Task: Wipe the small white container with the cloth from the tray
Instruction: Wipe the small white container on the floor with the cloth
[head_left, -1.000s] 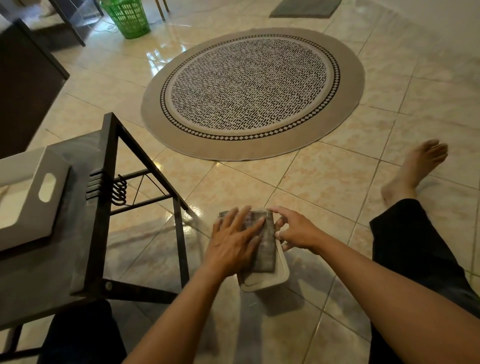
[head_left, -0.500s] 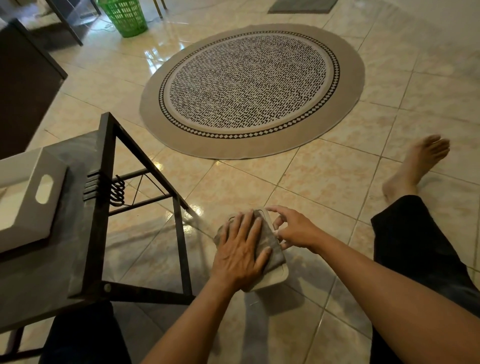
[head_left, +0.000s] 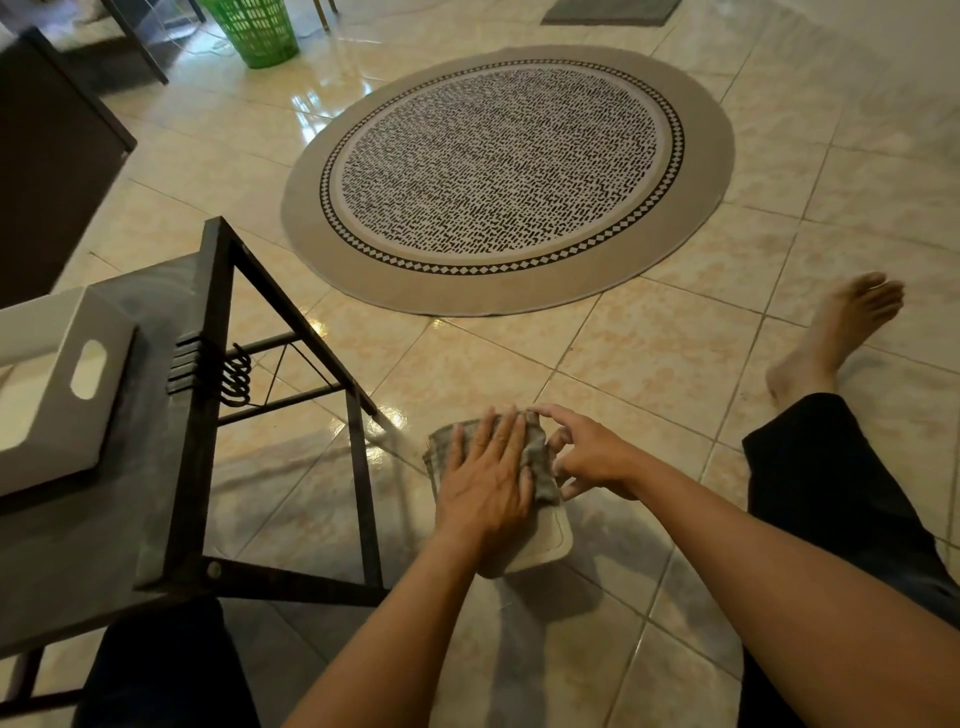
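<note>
The small white container (head_left: 545, 540) lies on the tiled floor in front of me, only its near right corner showing. A grey checked cloth (head_left: 540, 467) covers its top. My left hand (head_left: 485, 483) presses flat on the cloth, fingers spread and pointing away from me. My right hand (head_left: 587, 457) grips the container's right edge with bent fingers, thumb and forefinger near the far corner. The white tray (head_left: 57, 410) with a slot handle sits on the dark table at the left.
A dark metal-framed table (head_left: 208, 415) stands close on the left of the container. A round patterned rug (head_left: 509, 176) lies ahead, a green basket (head_left: 254, 31) beyond it. My outstretched leg and bare foot (head_left: 836, 338) are on the right.
My left hand has slid the cloth toward the far end of the container, uncovering its near corner. My right hand stays on the right edge.
</note>
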